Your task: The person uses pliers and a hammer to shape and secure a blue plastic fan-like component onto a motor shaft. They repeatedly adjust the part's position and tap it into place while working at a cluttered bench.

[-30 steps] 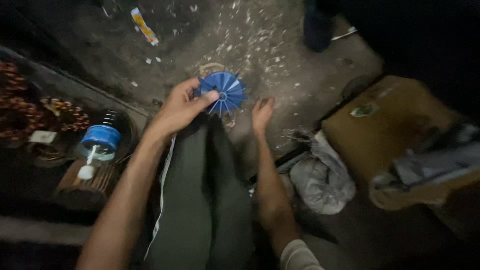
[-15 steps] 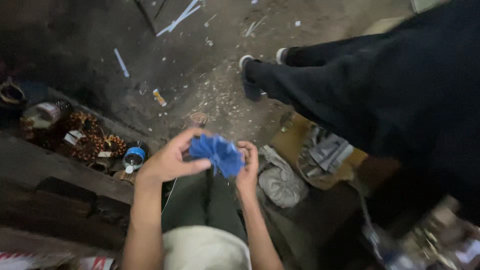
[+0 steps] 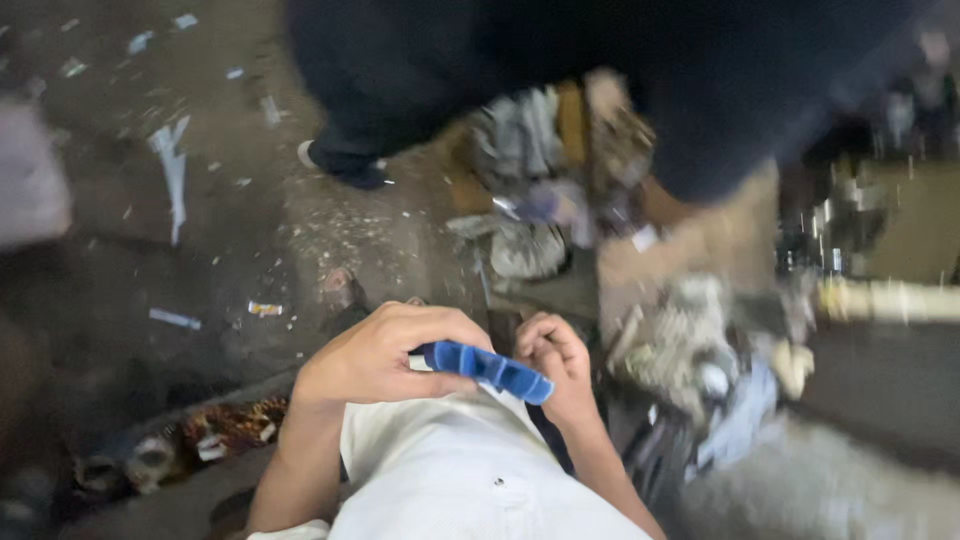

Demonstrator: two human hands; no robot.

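We hold a blue ribbed plastic fan wheel (image 3: 487,368) between both hands, close in against our white shirt (image 3: 470,470). Our left hand (image 3: 385,355) is curled over its left end, fingers wrapped across the top and thumb beneath, so the piece is clamped there. Our right hand (image 3: 553,358) is bunched into a loose fist at the other end, touching the wheel's edge (whether its fingers actually pinch the rim we cannot tell, since they fold away from view). The wheel lies nearly edge-on to us, tilted down toward the right hand, which seems to be why the two hands sit at opposite ends: each steadies one side.

Beyond our hands, a person in dark clothing (image 3: 620,70) stands on the littered floor (image 3: 250,230), one dark shoe (image 3: 345,160) ahead of our left hand. Left of and below our left wrist lie copper coils (image 3: 235,425); right of our right hand is a blurred heap of scrap (image 3: 690,350).
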